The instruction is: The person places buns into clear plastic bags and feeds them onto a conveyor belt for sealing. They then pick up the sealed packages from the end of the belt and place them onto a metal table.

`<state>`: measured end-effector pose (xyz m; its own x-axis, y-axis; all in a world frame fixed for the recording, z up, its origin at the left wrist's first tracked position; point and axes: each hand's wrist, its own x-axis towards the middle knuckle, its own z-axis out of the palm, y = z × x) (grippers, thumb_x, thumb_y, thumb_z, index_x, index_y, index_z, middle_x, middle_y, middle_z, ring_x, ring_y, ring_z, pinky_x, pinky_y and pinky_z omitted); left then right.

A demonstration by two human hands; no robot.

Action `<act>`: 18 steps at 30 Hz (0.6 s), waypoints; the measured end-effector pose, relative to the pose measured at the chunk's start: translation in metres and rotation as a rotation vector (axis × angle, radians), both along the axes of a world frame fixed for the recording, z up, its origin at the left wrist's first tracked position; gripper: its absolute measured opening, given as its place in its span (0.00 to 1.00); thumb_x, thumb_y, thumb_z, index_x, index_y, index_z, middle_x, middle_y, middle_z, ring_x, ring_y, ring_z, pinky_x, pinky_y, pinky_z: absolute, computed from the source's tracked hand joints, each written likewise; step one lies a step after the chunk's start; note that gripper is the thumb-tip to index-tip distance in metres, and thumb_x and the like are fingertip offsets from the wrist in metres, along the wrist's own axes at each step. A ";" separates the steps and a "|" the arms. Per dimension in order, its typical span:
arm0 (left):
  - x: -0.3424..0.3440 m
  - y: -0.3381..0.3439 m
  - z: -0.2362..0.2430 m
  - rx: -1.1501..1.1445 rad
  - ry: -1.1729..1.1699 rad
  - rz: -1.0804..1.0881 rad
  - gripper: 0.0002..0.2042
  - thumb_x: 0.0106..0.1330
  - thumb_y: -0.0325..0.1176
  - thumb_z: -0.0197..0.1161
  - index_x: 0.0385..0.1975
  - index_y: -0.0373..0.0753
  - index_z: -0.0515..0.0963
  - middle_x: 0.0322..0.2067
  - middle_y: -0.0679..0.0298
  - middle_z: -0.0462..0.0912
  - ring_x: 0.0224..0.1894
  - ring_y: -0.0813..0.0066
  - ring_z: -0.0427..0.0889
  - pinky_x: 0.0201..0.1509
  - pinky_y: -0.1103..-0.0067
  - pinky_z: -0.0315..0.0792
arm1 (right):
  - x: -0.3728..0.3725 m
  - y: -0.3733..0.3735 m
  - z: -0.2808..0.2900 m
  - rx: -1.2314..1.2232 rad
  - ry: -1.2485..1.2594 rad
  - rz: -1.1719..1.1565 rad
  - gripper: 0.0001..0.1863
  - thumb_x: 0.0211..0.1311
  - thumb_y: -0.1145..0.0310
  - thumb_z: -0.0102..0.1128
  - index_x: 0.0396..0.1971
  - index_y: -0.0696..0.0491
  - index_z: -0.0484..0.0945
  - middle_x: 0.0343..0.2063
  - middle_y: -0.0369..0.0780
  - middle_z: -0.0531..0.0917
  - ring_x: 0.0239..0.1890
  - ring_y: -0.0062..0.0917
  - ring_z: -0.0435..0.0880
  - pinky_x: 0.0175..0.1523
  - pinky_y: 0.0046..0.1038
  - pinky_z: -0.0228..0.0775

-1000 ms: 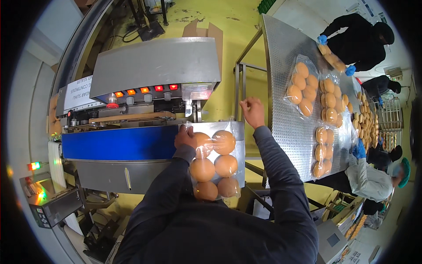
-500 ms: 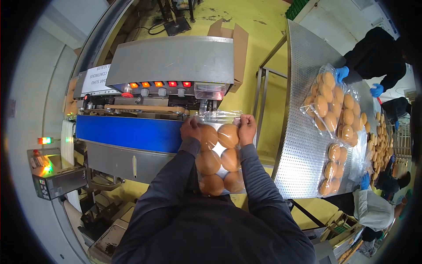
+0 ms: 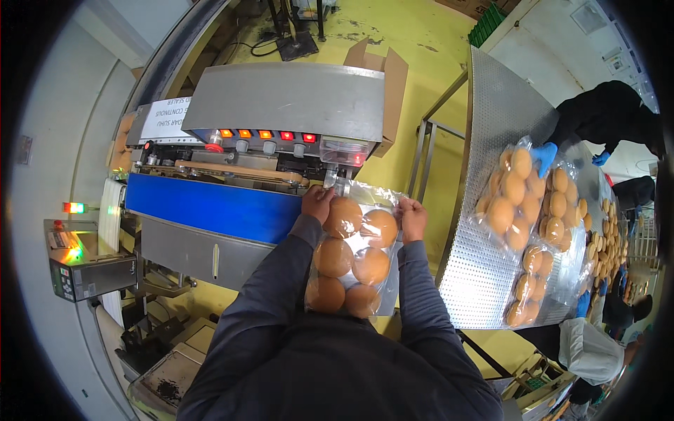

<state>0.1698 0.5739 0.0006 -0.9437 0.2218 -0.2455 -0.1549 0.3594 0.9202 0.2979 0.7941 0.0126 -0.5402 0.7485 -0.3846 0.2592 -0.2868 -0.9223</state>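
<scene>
A clear plastic bag of round brown buns (image 3: 353, 258) lies in front of me, its flat mouth facing away. My left hand (image 3: 318, 205) pinches the left corner of the mouth, close to the intake of a band sealer (image 3: 288, 98). At the opposite corner, my right hand (image 3: 413, 219) grips the film between thumb and fingers. The bag slants, with its right top corner slightly nearer me than the left. Left of my left hand runs the sealer's blue conveyor belt (image 3: 210, 210).
On the right, a perforated metal table (image 3: 481, 274) carries more bagged buns (image 3: 516, 189) and loose ones. A co-worker's blue-gloved hand (image 3: 545, 158) touches a bag there. An open cardboard box (image 3: 395, 84) stands behind the sealer. At far left is a control box (image 3: 91, 259) with lights.
Both hands stay on the bag's mouth. The bag has turned, its mouth now angled and its lower end swung left. The whole view has shifted a little.
</scene>
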 end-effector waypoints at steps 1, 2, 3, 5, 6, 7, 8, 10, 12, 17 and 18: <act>0.000 0.004 0.001 0.096 -0.071 0.015 0.14 0.60 0.39 0.64 0.29 0.32 0.75 0.26 0.61 0.81 0.30 0.75 0.78 0.35 0.77 0.70 | 0.001 0.008 -0.008 0.042 -0.027 0.058 0.05 0.62 0.72 0.55 0.31 0.58 0.75 0.22 0.36 0.80 0.21 0.16 0.75 0.25 0.17 0.66; -0.001 0.006 -0.002 0.190 -0.142 0.042 0.12 0.60 0.37 0.63 0.30 0.33 0.75 0.28 0.62 0.81 0.32 0.76 0.78 0.37 0.78 0.70 | -0.001 0.011 -0.008 0.082 -0.053 0.127 0.05 0.62 0.73 0.55 0.31 0.59 0.75 0.22 0.36 0.80 0.21 0.16 0.76 0.26 0.17 0.67; -0.003 0.008 -0.005 0.284 -0.212 0.067 0.10 0.61 0.35 0.62 0.30 0.33 0.76 0.29 0.63 0.81 0.34 0.76 0.78 0.39 0.78 0.70 | 0.000 0.010 -0.008 0.043 -0.004 0.086 0.05 0.63 0.73 0.55 0.31 0.58 0.75 0.23 0.36 0.80 0.22 0.16 0.76 0.26 0.17 0.68; -0.009 0.007 -0.011 0.257 -0.227 0.049 0.09 0.61 0.34 0.61 0.31 0.33 0.76 0.30 0.63 0.81 0.33 0.76 0.78 0.38 0.79 0.71 | 0.001 0.004 -0.010 -0.033 0.094 0.001 0.05 0.63 0.73 0.54 0.30 0.58 0.75 0.24 0.37 0.80 0.23 0.17 0.78 0.28 0.18 0.70; -0.011 0.007 -0.015 0.243 -0.234 0.040 0.09 0.62 0.33 0.61 0.31 0.33 0.76 0.30 0.63 0.80 0.32 0.76 0.78 0.38 0.79 0.71 | 0.000 0.002 -0.011 -0.089 0.145 -0.032 0.05 0.64 0.72 0.54 0.30 0.58 0.75 0.24 0.37 0.80 0.24 0.18 0.78 0.28 0.19 0.71; -0.012 0.007 -0.019 0.264 -0.238 0.059 0.08 0.62 0.33 0.61 0.31 0.33 0.76 0.30 0.63 0.81 0.32 0.76 0.79 0.38 0.79 0.71 | -0.001 0.000 -0.012 -0.144 0.196 -0.065 0.05 0.64 0.72 0.54 0.30 0.58 0.74 0.25 0.38 0.80 0.24 0.19 0.79 0.29 0.20 0.73; -0.011 0.009 -0.017 0.283 -0.249 0.073 0.08 0.62 0.32 0.61 0.32 0.34 0.76 0.30 0.63 0.81 0.32 0.76 0.79 0.38 0.79 0.72 | 0.001 -0.003 -0.012 -0.201 0.242 -0.105 0.06 0.65 0.72 0.53 0.29 0.58 0.74 0.25 0.38 0.80 0.25 0.20 0.79 0.29 0.21 0.74; -0.011 0.015 -0.013 0.301 -0.266 0.094 0.07 0.62 0.32 0.60 0.32 0.35 0.76 0.29 0.62 0.82 0.31 0.75 0.80 0.37 0.78 0.73 | -0.001 -0.006 -0.013 -0.247 0.288 -0.154 0.06 0.66 0.71 0.52 0.29 0.57 0.73 0.25 0.39 0.80 0.24 0.21 0.80 0.30 0.22 0.75; -0.012 0.012 -0.017 0.297 -0.277 0.125 0.06 0.63 0.31 0.60 0.33 0.35 0.75 0.27 0.62 0.82 0.30 0.74 0.80 0.35 0.77 0.75 | -0.005 -0.011 -0.006 -0.295 0.281 -0.179 0.07 0.67 0.70 0.51 0.31 0.58 0.71 0.24 0.41 0.81 0.23 0.24 0.80 0.29 0.24 0.75; -0.011 0.021 -0.006 0.490 -0.419 0.149 0.05 0.66 0.31 0.58 0.34 0.36 0.74 0.27 0.58 0.82 0.25 0.70 0.82 0.30 0.74 0.77 | -0.007 -0.005 -0.002 -0.145 0.154 -0.129 0.07 0.67 0.70 0.49 0.33 0.59 0.70 0.23 0.44 0.82 0.21 0.25 0.80 0.27 0.25 0.73; -0.011 0.021 -0.004 0.473 -0.414 0.144 0.05 0.66 0.31 0.57 0.34 0.36 0.74 0.27 0.58 0.82 0.25 0.70 0.82 0.30 0.74 0.77 | -0.008 -0.005 -0.001 -0.128 0.144 -0.133 0.07 0.67 0.70 0.49 0.33 0.59 0.70 0.23 0.45 0.82 0.21 0.25 0.80 0.27 0.24 0.73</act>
